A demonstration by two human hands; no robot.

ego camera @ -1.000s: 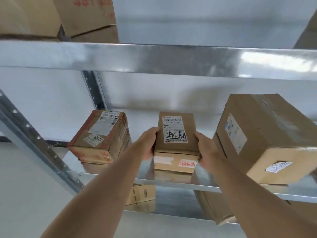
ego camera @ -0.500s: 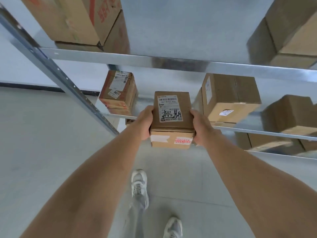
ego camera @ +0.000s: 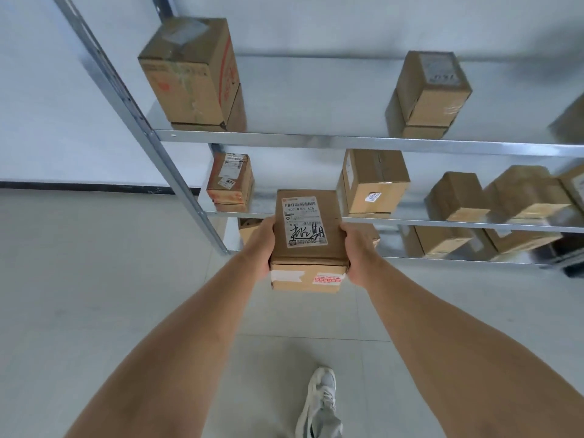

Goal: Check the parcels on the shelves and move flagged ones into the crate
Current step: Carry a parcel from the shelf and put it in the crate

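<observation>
A small brown parcel (ego camera: 308,248) with a white label and black handwriting on top is held out in front of the shelves, above the floor. My left hand (ego camera: 260,246) grips its left side and my right hand (ego camera: 358,252) grips its right side. A red sticker and white tape show on its near face. The crate is not in view.
The metal shelving (ego camera: 316,141) carries several cardboard parcels: a tall one (ego camera: 192,74) top left, another (ego camera: 428,93) top right, a taped one marked 8077 (ego camera: 230,180) and a box (ego camera: 374,181) on the middle shelf. My shoe (ego camera: 320,403) is on the tiled floor.
The parcel has come off the middle shelf and away from the rack, held in both hands. The view has drawn back and tilted down, showing more shelves and the floor.
</observation>
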